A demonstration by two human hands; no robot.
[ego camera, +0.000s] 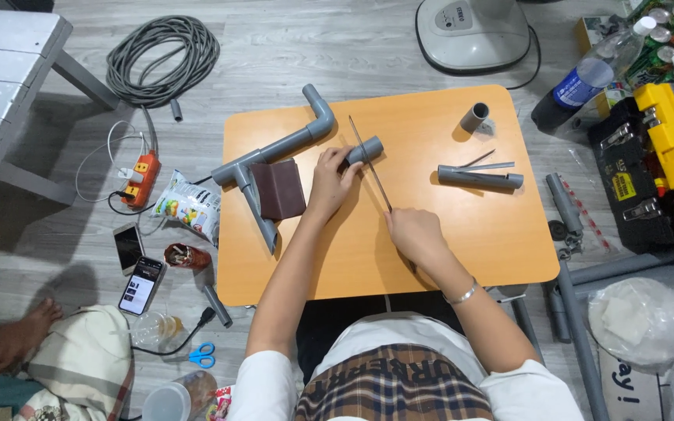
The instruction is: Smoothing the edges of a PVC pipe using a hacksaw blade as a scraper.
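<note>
Pressing down on a short grey pipe piece (364,150), the left hand (331,178) has its fingers closed around it and pins it to the orange table (462,249) near the table's middle. The right hand (413,231) is clamped on the near end of a thin metal blade (370,162), which slants away from the person and lies across the pipe piece beside the left fingertips.

Counting the grey pipe parts on the table gives four: the held piece, a long jointed assembly (274,156) with an elbow and a tee at the left, a straight length (479,178) at the right, and one short stub (474,117) standing near the far right edge. A single dark brown sheet (278,189) lies over the assembly's near branch, just beside the left wrist. Two thin strips (487,162) rest above the straight length.

On the floor to the left lie two phones (136,265), one orange power strip (142,178), one coil of grey cable (163,60) and one pair of blue-handled scissors (203,355). A crinkled snack bag (189,206), white with green and orange print, sits between the power strip and the table's edge. To the right stands a black and yellow toolbox (665,168) bearing a small yellow rectangular label, and beyond it a clear bottle (587,82) with a blue label lies on its side. A white round appliance base (473,33) sits past the table's far edge.
</note>
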